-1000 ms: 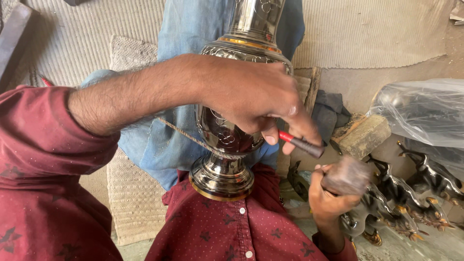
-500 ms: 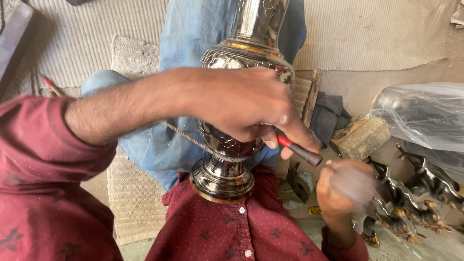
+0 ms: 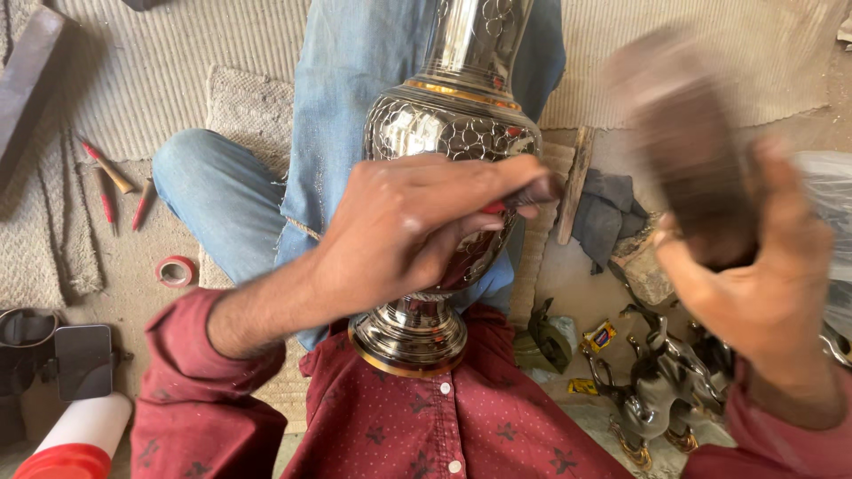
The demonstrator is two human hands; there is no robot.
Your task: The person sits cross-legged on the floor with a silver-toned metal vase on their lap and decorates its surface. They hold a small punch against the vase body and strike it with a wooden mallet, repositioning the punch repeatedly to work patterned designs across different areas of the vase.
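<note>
Grip: left hand (image 3: 417, 222) pinches red-handled chisel (image 3: 524, 197) against engraved metal vase (image 3: 448, 142).
Right hand (image 3: 754, 284): clenched round wooden mallet (image 3: 688, 168) (blurred), raised.

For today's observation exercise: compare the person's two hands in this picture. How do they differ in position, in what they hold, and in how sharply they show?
The left hand lies against the engraved metal vase, pinching a thin red-handled tool; the right hand is raised clear of the vase, gripping a dark block-like striker. The left hand shows fairly sharp; the right hand and its striker are blurred. The left hand shows its back, the right its gripping side. Both come from dark red sleeves.
</note>
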